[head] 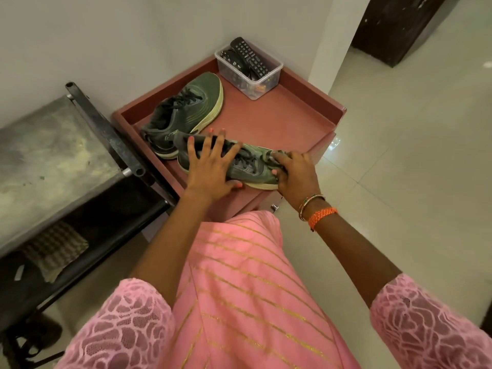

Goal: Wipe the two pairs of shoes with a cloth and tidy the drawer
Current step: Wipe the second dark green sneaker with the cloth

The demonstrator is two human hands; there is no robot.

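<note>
- left hand (210,166) spread flat, presses near shoe (229,166) on red drawer unit (292,121)
- right hand (295,174) grips its toe
- second shoe (186,113) lies just behind
- clear box (250,67) holds remotes

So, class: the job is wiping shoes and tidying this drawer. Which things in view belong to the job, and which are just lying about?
Part of the job:
near shoe, under both hands
left hand
right hand
far shoe
drawer

Just lying about:
plastic box of remote controls
metal bench
folded checked cloth beneath the bench
</note>
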